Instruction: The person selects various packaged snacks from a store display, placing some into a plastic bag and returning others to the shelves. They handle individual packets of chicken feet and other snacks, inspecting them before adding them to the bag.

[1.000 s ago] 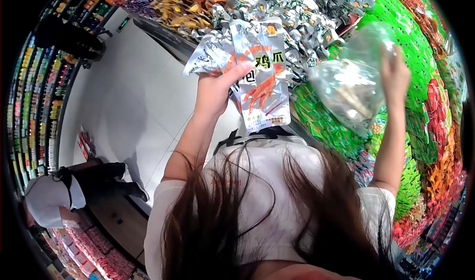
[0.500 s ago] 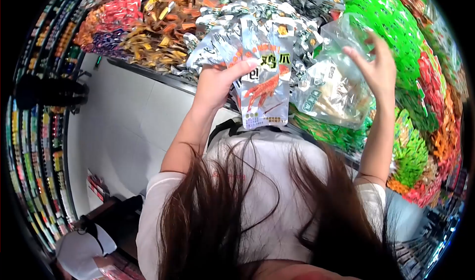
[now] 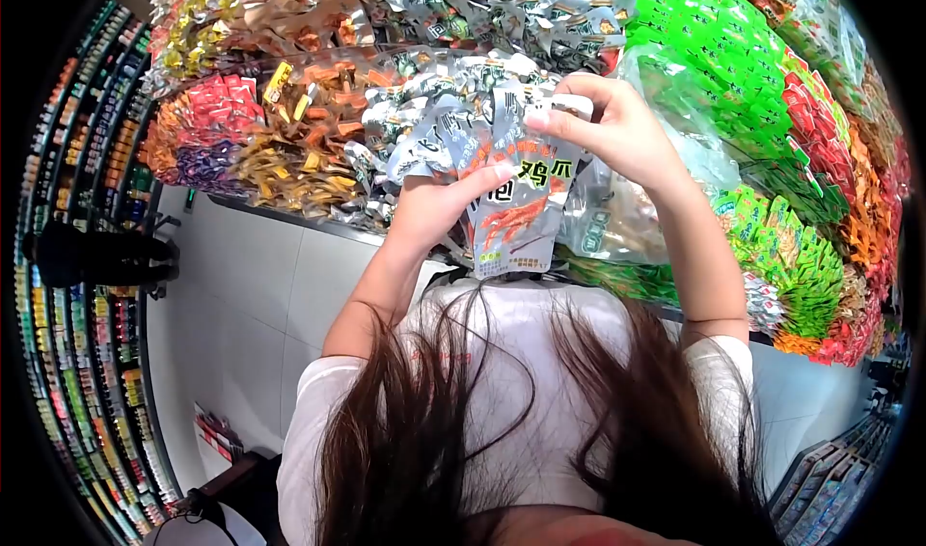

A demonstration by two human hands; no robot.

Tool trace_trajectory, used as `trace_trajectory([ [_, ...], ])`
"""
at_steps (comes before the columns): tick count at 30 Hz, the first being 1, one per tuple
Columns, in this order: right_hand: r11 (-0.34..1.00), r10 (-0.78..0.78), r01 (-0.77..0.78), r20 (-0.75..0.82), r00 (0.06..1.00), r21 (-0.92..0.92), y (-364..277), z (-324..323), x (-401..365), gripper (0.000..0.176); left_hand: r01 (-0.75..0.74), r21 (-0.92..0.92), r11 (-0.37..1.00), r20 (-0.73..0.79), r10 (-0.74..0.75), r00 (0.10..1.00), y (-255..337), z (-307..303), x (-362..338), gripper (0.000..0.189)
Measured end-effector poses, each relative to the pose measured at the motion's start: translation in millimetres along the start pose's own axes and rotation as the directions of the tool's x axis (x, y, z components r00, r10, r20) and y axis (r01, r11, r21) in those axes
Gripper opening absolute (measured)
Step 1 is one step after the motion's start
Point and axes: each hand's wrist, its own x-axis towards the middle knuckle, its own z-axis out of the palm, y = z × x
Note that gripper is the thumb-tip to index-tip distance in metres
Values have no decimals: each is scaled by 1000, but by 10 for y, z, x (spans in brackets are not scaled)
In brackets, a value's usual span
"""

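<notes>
My left hand is closed around a fanned bundle of silver snack packets, its thumb lying across the front. The foremost chicken feet packet hangs upright, with large black characters and an orange picture of feet. At its upper right corner, my right hand pinches the foil between thumb and fingers. Behind my right wrist, a clear plastic bag with packets inside rests on the display, partly hidden by the forearm.
Heaped around are green packets, red packets, brown snack packets and more silver packets. Curved shelves of goods line the left, where a dark-clothed person stands. Tiled floor lies between.
My right hand has moved left from over the plastic bag to the top of the front packet and closed on it. My left hand still holds the bundle, now slightly lower in view.
</notes>
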Motion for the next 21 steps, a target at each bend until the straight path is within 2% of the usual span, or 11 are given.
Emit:
trace_trajectory([
  [3, 997, -38, 38, -13, 999, 71, 40, -27, -9, 24, -14, -7, 1000, 19, 14, 1000, -2, 0, 21, 32],
  [5, 984, 49, -55, 35, 998, 172, 74, -46, -17, 23, -3, 4, 1000, 32, 3, 999, 8, 6, 34, 33],
  [8, 967, 68, -72, 26, 997, 244, 86, -29, -38, 21, -38, 52, 998, 63, 35, 997, 66, 65, 6, 34],
  [11, 973, 75, -82, 40, 996, 216, 68, -58, -82, 21, -98, 26, 995, 51, 97, 994, 24, 123, 22, 35],
  [12, 959, 66, -75, 42, 997, 274, 57, -71, -105, 21, -89, 70, 994, 94, 82, 992, 52, 114, 34, 36],
  [16, 947, 85, -81, 0, 996, 310, 106, -97, -137, 21, -97, 59, 994, 85, 92, 992, 3, 120, 57, 36],
  [18, 979, 199, -200, 15, 980, 36, 80, -161, -146, 21, -83, 28, 996, 75, 80, 994, -9, 104, 71, 36],
  [19, 979, 200, -200, 9, 980, 41, 105, -163, -149, 21, -82, 31, 996, 81, 79, 994, -13, 103, 82, 36],
  [21, 969, 113, -109, -5, 994, 220, 177, -130, -163, 21, -68, 11, 998, 68, 67, 995, -22, 100, 84, 37],
])
